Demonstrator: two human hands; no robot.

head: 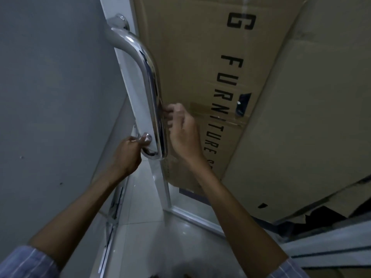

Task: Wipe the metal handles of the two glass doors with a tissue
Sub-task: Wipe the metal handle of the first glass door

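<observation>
With no tissue visible, the left hand [128, 151] grips the curved polished chrome door handle [149, 91] at its lower mount; right hand [181, 127] fingers curl against the bar mid-low. Risk: bare skin smears metal.

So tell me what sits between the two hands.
In the head view, the lower end of the metal handle runs between the left hand and the right hand; both touch it. No tissue is clearly visible.
</observation>
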